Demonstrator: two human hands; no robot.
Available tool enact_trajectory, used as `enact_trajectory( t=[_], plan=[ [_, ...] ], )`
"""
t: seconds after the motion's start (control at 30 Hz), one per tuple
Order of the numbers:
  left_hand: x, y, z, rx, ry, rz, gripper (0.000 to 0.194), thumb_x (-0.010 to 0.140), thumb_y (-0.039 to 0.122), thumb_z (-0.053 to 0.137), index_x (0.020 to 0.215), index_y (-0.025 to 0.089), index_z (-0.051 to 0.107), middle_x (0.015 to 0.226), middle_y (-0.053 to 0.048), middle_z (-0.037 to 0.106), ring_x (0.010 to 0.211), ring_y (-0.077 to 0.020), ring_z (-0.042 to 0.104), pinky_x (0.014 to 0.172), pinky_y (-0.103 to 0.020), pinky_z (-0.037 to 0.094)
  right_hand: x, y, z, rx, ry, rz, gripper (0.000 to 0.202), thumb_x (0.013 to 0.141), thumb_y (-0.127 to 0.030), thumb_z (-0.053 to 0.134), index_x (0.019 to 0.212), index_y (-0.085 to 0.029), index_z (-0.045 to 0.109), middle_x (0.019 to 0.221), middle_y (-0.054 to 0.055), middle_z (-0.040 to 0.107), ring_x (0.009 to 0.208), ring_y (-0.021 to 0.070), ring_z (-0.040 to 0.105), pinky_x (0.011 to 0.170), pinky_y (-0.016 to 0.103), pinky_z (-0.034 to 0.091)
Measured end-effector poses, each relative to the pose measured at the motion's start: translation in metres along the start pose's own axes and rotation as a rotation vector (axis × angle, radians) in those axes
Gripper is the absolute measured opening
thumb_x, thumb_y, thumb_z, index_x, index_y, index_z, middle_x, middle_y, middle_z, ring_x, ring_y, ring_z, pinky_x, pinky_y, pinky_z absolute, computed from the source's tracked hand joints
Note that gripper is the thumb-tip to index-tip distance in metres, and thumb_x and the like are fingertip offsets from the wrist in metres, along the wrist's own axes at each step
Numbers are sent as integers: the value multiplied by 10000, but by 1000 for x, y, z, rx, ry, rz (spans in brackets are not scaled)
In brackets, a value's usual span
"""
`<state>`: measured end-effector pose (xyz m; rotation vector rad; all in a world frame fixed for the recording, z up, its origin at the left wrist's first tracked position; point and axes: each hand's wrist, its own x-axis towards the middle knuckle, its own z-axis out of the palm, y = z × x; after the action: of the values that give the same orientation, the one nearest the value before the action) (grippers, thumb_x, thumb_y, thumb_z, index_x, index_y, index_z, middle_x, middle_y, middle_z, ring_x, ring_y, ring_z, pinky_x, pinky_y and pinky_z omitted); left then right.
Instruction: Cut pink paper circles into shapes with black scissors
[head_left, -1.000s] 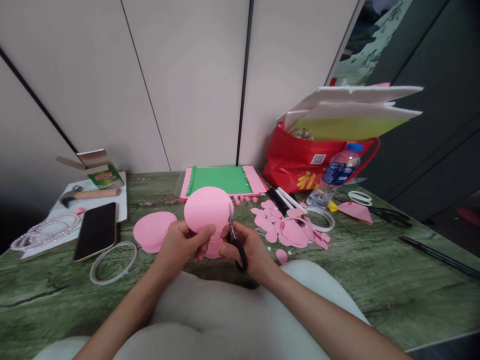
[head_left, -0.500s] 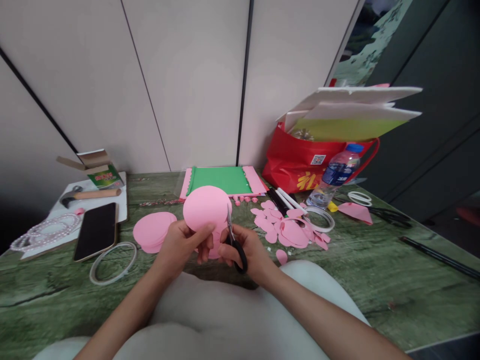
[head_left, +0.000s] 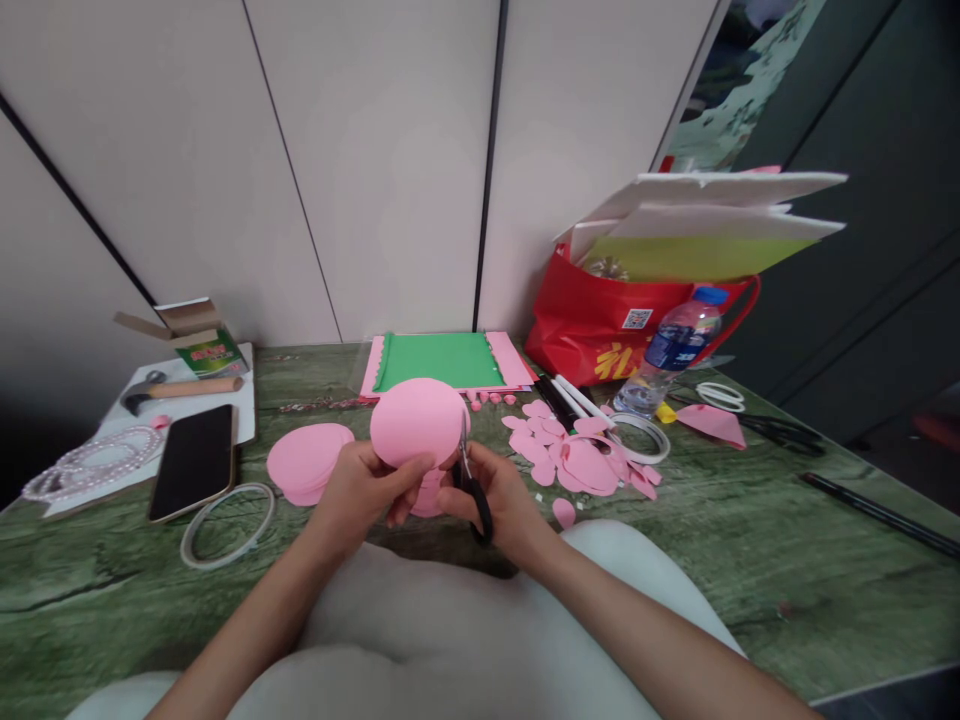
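In the head view, my left hand [head_left: 373,490] pinches a round piece of pink paper [head_left: 417,420] by its lower edge, thumb on the near face. My right hand [head_left: 504,500] is closed on black-handled scissors [head_left: 482,510], whose blades point up along the paper's right edge. Whether the blades are apart or together is hard to make out. Below and behind the hands lies more pink paper [head_left: 427,495], partly hidden by my fingers. A stack of pink paper circles [head_left: 307,460] rests on the table left of my left hand.
Pink scraps [head_left: 589,465], a tape roll [head_left: 641,438] and markers [head_left: 574,395] lie to the right. Behind them stand a water bottle [head_left: 675,350] and a red bag [head_left: 577,320]. Green paper [head_left: 442,360] lies at the back; a phone [head_left: 193,462] and hammer [head_left: 184,388] lie left.
The round pink paper has shifted slightly right and down in my left hand. The scissors have tilted a little at its right edge. Other things on the table stay put.
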<state>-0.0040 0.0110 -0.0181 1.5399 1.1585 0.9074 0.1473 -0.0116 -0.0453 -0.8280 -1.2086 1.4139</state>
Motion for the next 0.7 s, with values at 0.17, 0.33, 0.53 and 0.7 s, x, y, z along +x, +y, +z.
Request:
enact_trajectory(
  t=[0.17, 0.33, 0.53, 0.7],
  plan=[
    [1, 0, 0, -10, 8, -8, 353, 708, 340, 616, 435, 139, 517, 336, 36, 475, 283, -42, 381, 290, -156, 277, 0, 3, -2, -26, 2, -5, 413, 515, -374, 775, 735, -193, 476, 550, -70, 473, 488, 75, 394, 459, 207, 330],
    [1, 0, 1, -13, 16, -3, 347, 707, 342, 611, 441, 140, 515, 330, 38, 466, 286, -43, 370, 292, -158, 274, 0, 1, -2, -18, 11, 0, 403, 515, -374, 773, 715, -191, 475, 536, -79, 459, 477, 70, 398, 462, 206, 350],
    [0, 2, 1, 7, 21, 6, 360, 715, 335, 601, 430, 142, 493, 330, 41, 457, 291, -41, 370, 304, -159, 276, 0, 6, -2, 3, 22, -3, 367, 541, -351, 761, 708, -181, 481, 511, -84, 464, 446, 54, 383, 443, 190, 332],
    [0, 3, 1, 7, 30, 7, 358, 704, 343, 608, 430, 145, 488, 328, 44, 450, 292, -44, 364, 307, -166, 272, 1, 9, -2, -34, 40, 7, 351, 559, -362, 743, 702, -185, 476, 485, -78, 494, 411, 57, 388, 403, 185, 301]
  ],
)
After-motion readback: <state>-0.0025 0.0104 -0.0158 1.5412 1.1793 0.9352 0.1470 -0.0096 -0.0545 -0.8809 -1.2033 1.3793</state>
